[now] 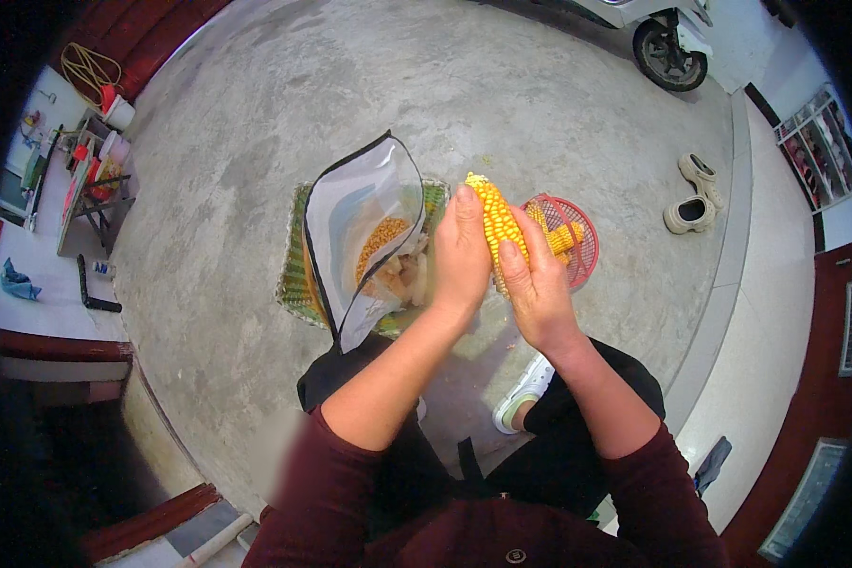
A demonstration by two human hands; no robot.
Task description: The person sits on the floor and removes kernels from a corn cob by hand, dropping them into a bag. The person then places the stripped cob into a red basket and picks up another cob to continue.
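Note:
Both my hands grip one ear of yellow corn (498,213), tilted, its kernels showing between them. My left hand (463,248) wraps its left side, the thumb along it; my right hand (539,291) holds the lower right side, thumb pressed on the kernels. To the left, an open bag with a black-edged mouth (341,206) stands in a green woven basket (295,284); loose corn kernels (387,231) lie inside the bag. Behind my right hand is a red plastic basket (591,248) with several yellow corn pieces (562,238) in it.
A pair of beige clogs (689,213) lies on the concrete floor at right. A scooter's wheel (671,57) is at the upper right. A folding table (78,192) with containers stands at the far left. My white shoe (525,390) rests below my right hand.

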